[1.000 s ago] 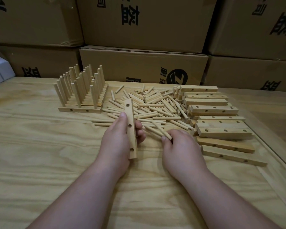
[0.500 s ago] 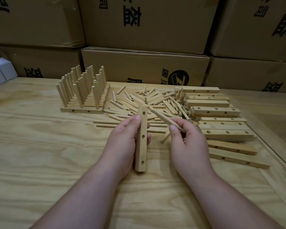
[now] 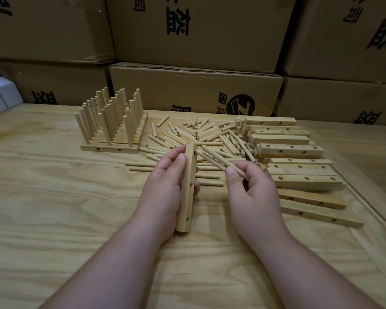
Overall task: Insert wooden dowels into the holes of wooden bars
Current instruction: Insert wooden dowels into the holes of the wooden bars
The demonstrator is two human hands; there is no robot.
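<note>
Head view: left hand (image 3: 165,192) gripping upright bar (image 3: 187,190), right hand (image 3: 250,192) pinching dowel (image 3: 218,162) just beside it.

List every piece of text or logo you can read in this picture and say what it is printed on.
"益": large black character on the upper middle cardboard box.
Round black logo with a slanted "Z"-like mark: on the lower middle cardboard box, beside upside-down characters that I cannot read for sure.
Black characters on the other boxes: cut off by the frame or by the table edge, not readable.
The wooden bars, dowels and table carry no text.
</note>
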